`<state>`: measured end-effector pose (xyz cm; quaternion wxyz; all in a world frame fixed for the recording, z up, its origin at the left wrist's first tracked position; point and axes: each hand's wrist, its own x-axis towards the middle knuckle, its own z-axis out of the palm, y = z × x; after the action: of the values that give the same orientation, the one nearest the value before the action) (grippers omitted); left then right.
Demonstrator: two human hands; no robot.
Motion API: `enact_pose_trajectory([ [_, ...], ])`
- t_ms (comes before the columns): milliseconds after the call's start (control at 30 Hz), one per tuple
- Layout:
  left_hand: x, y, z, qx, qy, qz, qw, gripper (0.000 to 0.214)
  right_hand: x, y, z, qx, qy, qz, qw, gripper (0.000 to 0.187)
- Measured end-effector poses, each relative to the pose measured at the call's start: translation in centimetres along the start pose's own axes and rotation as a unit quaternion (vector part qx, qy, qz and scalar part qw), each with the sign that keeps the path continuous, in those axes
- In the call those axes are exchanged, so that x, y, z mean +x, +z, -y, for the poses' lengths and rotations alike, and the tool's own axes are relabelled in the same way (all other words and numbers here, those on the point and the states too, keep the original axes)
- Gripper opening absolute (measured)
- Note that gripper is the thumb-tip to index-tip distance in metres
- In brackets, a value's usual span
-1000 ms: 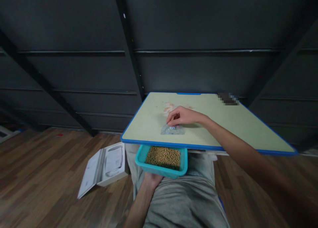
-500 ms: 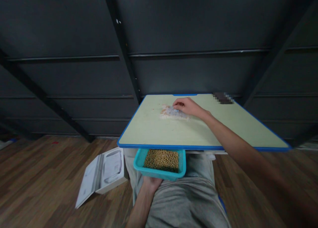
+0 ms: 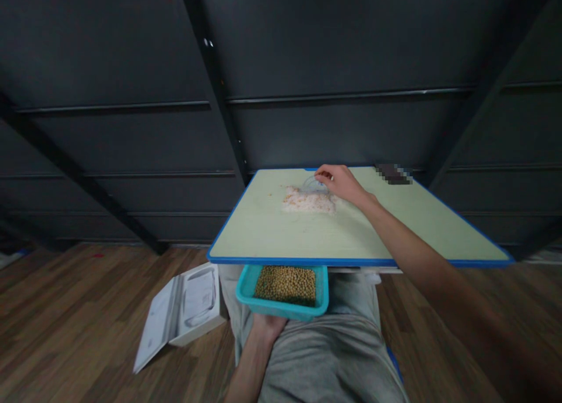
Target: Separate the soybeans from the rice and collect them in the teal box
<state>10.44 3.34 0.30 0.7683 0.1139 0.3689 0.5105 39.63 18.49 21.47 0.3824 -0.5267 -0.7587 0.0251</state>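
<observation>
My right hand (image 3: 342, 183) is over the far middle of a pale board (image 3: 263, 233) with a blue rim. Its fingers pinch a clear, thin plastic piece with a curved edge (image 3: 311, 184); its exact kind is hard to make out. Just below it lies a flat heap of whitish grains (image 3: 309, 202) with some brownish bits at its left. Under the board's near edge, my left hand (image 3: 268, 324) supports a turquoise plastic basket (image 3: 281, 308) from below, its fingers hidden. Round tan beans (image 3: 287, 283), possibly soybeans, fill the basket, which rests over my lap.
A dark object, blurred out (image 3: 394, 174), sits at the board's far right corner. On the wooden floor (image 3: 88, 315) at left stands an open white box (image 3: 199, 300) with its lid folded out. A dark panelled wall (image 3: 351, 127) rises behind the board.
My right hand has lifted slightly away and to the right, raising the clear plastic off the whitish heap, which now shows more fully. The left hand and basket stay put.
</observation>
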Motion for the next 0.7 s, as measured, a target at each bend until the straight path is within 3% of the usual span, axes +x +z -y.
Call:
enact_pose_trajectory([
  [167,0.3,-0.4,0.1,0.008,0.004,-0.001,1.0,0.038,0.2,-0.3,-1.2,-0.036,0.037,-0.037,0.998,0.019],
  [367,0.2,-0.2,0.0,0.014,0.008,0.007,1.0,0.037,0.1,-0.9,-3.6,-0.102,0.148,-0.108,0.978,0.019],
  [533,-0.1,0.2,-0.3,0.023,0.011,0.008,1.0,0.038,-0.3,-0.5,-5.2,-0.144,0.208,-0.107,0.961,0.023],
  [700,-0.1,0.3,-0.3,0.015,0.012,0.01,1.0,0.04,-0.6,0.3,-6.9,-0.16,0.219,-0.076,0.96,0.025],
])
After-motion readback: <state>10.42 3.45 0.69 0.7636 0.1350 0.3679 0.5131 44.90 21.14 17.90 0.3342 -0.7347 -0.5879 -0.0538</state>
